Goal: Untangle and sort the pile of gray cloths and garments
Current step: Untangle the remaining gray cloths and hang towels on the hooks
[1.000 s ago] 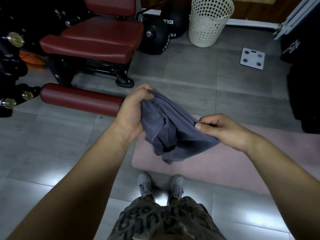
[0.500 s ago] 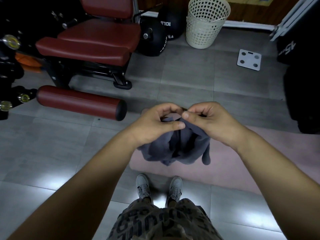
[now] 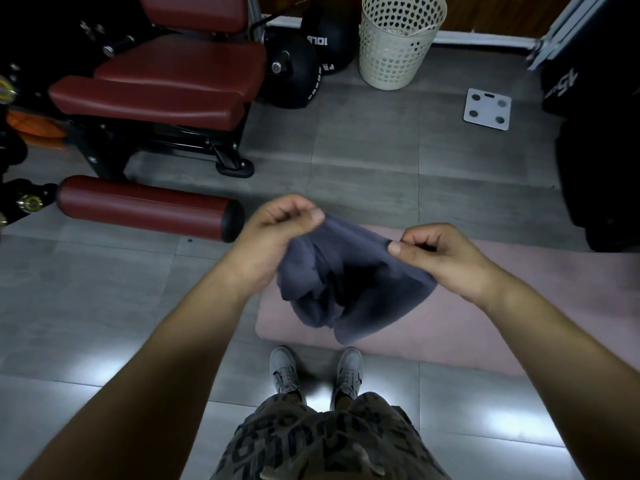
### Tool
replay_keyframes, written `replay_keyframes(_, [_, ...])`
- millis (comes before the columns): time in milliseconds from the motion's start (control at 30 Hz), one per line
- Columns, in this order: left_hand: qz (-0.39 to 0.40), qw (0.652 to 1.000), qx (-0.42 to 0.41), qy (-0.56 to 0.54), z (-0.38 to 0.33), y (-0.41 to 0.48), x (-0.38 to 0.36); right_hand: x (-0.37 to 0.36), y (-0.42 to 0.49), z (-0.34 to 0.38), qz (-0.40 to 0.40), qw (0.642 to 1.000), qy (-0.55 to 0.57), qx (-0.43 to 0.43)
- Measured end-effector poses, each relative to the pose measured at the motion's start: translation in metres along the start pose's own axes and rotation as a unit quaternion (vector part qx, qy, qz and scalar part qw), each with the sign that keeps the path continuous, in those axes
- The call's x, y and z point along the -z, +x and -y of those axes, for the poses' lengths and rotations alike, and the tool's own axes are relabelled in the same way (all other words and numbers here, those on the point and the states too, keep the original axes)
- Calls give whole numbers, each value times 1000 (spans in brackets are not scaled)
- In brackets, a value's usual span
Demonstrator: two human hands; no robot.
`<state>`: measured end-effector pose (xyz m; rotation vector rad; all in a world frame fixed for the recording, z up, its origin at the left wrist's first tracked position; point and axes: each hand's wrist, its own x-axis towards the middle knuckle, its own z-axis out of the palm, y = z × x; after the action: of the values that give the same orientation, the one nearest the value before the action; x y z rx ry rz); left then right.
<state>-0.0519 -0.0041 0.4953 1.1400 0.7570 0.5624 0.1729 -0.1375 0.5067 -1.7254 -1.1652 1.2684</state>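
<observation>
Head view, near to far. Patterned shorts (image 3: 325, 445) and gray sneakers (image 3: 284, 372) stand on gray floor tiles. Both forearms reach forward. The left hand (image 3: 277, 233) pinches the gray cloth (image 3: 349, 282) at its upper left edge, thumb pressed against curled fingers; the right hand (image 3: 440, 254) pinches the upper right edge likewise. The cloth hangs bunched between the hands, its folds in shadow, above the near corner of a pink mat (image 3: 485, 323). Beyond: a red padded roller (image 3: 145, 206), a white scale (image 3: 487, 108) and a perforated basket (image 3: 398, 46), its rim at the frame's top edge and its contents indiscernible.
</observation>
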Motion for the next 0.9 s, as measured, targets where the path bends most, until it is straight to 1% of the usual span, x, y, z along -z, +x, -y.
replay_keyframes(67, [-33,998,9,-56,2,0,15,5,1,-6,-30,999,-5,-12])
replay_keyframes(100, [-53,997,14,-55,5,-1,20,5,3,-7,-34,999,-10,-14])
replay_keyframes(133, [-74,997,20,-19,9,-1,22,5,6,-8,-39,999,-9,-14])
replay_keyframes(167, [-93,994,28,53,13,0,22,4,9,-8,-46,999,1,-12])
replay_keyframes(200, [-93,985,43,139,16,0,20,2,11,-7,-46,999,15,-7])
replay_keyframes(233, [-68,974,67,206,16,0,17,0,13,-4,-36,999,28,-3])
replay_keyframes(267, [-26,965,86,246,14,-1,13,-3,14,-1,-21,999,38,4])
replay_keyframes(300, [18,963,91,253,12,-2,9,-7,15,4,-6,999,45,10])
replay_keyframes(367, [81,969,81,217,4,-4,-3,-13,16,15,22,998,52,27])
replay_keyframes(400, [98,973,75,196,-1,-4,-11,-15,17,20,33,997,55,38])
replay_keyframes(467, [112,970,62,206,-5,-3,-24,-17,17,27,43,994,81,53])
replay_keyframes(533, [108,966,38,230,-5,-2,-26,-15,16,28,50,991,109,56])
replay_keyframes(600, [107,972,29,209,-5,-2,-22,-12,14,26,54,992,105,45])
replay_keyframes(633, [107,975,28,195,-5,-3,-21,-11,14,22,55,994,82,38])
replay_keyframes(700, [94,983,23,154,-9,-6,-21,-9,13,15,62,998,-12,29])
replay_keyframes(767, [50,994,1,96,-14,-7,-19,-8,13,11,77,992,-96,12])
replay_keyframes(900, [17,1000,-12,1,-22,-4,-7,-4,9,1,111,985,-129,-42])
